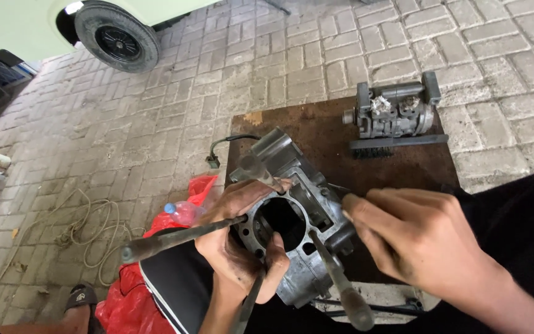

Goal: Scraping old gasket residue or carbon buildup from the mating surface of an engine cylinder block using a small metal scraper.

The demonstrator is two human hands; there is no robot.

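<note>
A grey metal engine case point(307, 185) with a round bore and long studs sticking out sits tilted over my lap and a brown board point(316, 127). My left hand point(236, 247), dirty with grease, grips the case at its near left side, thumb by the bore and fingers around a stud point(174, 239). My right hand point(415, 238) presses against the right side of the case with its fingers curled together. Another stud point(341, 286) points toward me between the hands.
A second grey engine part point(394, 111) and a wire brush point(397, 145) lie at the board's far end. A red plastic bag point(134, 291), a bottle point(183, 213) and a rope point(88, 229) lie on the brick paving to the left. A vehicle wheel point(117, 40) stands at the top left.
</note>
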